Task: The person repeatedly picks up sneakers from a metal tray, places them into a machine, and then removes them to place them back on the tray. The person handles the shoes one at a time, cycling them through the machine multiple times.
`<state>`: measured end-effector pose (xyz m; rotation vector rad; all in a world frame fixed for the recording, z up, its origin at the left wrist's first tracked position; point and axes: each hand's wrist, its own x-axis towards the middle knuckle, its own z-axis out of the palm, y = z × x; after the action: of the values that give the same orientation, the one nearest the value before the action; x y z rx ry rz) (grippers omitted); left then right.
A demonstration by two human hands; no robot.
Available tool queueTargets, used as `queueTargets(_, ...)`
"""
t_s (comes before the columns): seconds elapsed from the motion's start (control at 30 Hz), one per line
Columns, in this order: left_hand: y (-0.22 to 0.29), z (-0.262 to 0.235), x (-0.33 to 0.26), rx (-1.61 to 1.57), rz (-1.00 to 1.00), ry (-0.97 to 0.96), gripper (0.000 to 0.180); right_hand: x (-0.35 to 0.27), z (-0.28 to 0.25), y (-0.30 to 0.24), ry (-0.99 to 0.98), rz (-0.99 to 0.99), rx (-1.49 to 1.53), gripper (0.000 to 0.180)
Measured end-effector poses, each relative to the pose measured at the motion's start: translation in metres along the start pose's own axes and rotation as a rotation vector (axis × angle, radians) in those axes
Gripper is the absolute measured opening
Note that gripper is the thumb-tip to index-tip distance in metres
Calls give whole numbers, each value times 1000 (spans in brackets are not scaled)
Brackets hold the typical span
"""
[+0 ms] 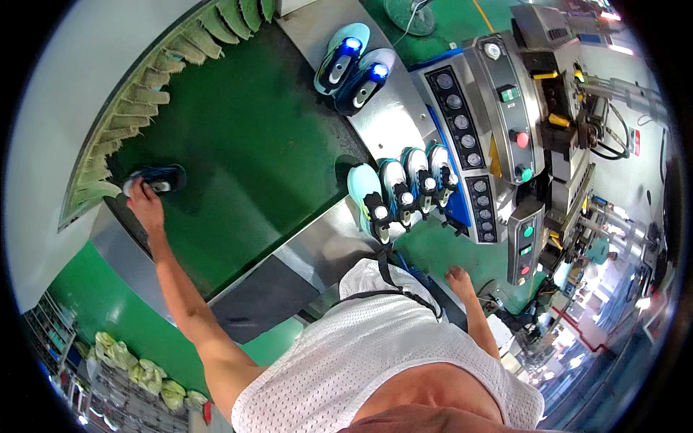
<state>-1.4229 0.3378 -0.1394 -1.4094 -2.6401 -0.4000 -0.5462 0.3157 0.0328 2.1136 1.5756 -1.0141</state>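
Out to the left, my left hand point(146, 208) reaches over the green belt point(238, 137) and grips one end of a dark shoe point(169, 175). The shoe lies near the belt's far left edge, close to the strip curtain; my fingers hide part of it. My right hand point(458, 280) hangs low at my right side, away from any shoe. Its fingers look curled in, with nothing visible in them. Between my body and the machine, several blue, white and black shoes point(366, 189) stand in a row on the metal ledge, with bright lit spots on them.
Two more shoes point(342, 61) sit farther up the metal ledge point(393, 119). At right stands a machine with gauges point(452, 101) and a red button point(521, 139). A fringed strip curtain point(137, 108) borders the belt's left end. A fan point(410, 16) stands beyond.
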Motion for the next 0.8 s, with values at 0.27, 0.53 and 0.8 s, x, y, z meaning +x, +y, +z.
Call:
queueTargets(0.27,171,-66,-67,-366,127,-295,25,25,-28,-171,-78,-394,225,50)
queueTargets(0.53,473,-194,-134,-768,713,-456,30,3,-29,-244,224,-936,228,67)
queueTargets(0.8,711,-288,-201,-825,1463,-499,42,-15,-98,-68,367,-590,926,71)
